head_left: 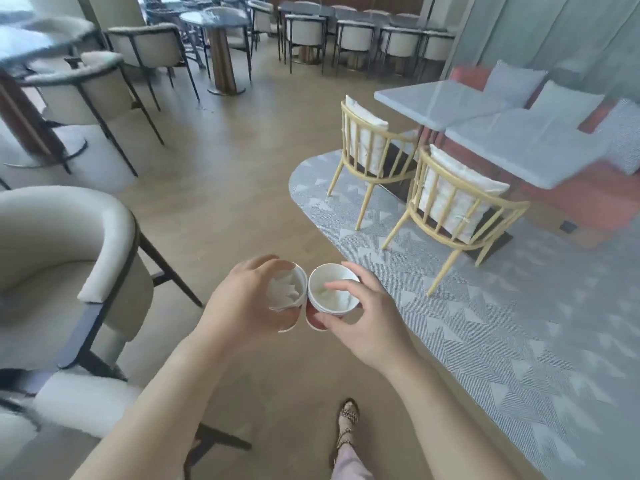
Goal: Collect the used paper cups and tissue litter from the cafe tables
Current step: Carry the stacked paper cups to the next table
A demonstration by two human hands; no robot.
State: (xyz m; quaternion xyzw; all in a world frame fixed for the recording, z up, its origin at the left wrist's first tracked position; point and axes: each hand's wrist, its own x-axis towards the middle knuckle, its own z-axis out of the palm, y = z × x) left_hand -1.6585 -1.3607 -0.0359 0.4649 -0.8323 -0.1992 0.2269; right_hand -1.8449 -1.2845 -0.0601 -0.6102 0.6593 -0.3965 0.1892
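Over the wooden floor (pixel 225 202), in the head view, both cups are held in mid-air, rims almost touching. Risk first: the right hand (pixel 367 320) only pinches its red paper cup (pixel 332 296) at the rim, thumb below and fingertips across the mouth, so a knock from the neighbouring cup could shake it loose. The left hand (pixel 242 299) curls its fingers round the other paper cup (pixel 300 277), whose crumpled tissue (pixel 282 296) may spill if it tilts.
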